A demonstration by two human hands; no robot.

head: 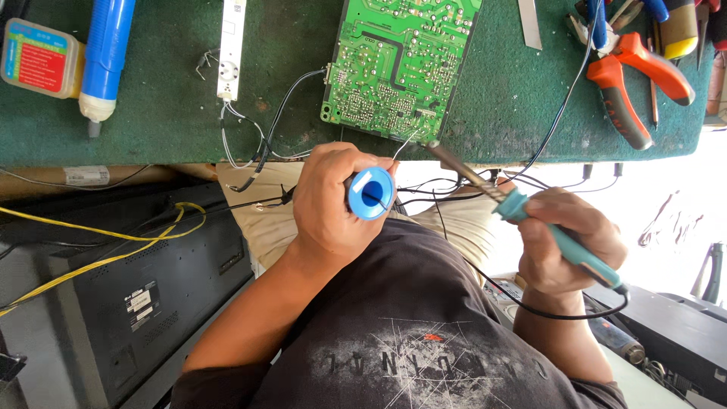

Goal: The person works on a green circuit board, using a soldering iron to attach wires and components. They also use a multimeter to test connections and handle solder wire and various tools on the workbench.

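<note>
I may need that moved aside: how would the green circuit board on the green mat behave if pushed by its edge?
The green circuit board looks flat and rigid, so it would probably slide as one piece. The felt-like green mat likely adds drag. Black and white wires leave its left edge, so they may tug or pivot it. Its solder joints face up, probably fragile.

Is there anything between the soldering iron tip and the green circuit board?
Nothing visible blocks it. The soldering iron in the right hand has its tip at the circuit board edge; only the thin solder wire from the blue spool, in the left hand, meets it there.
</note>
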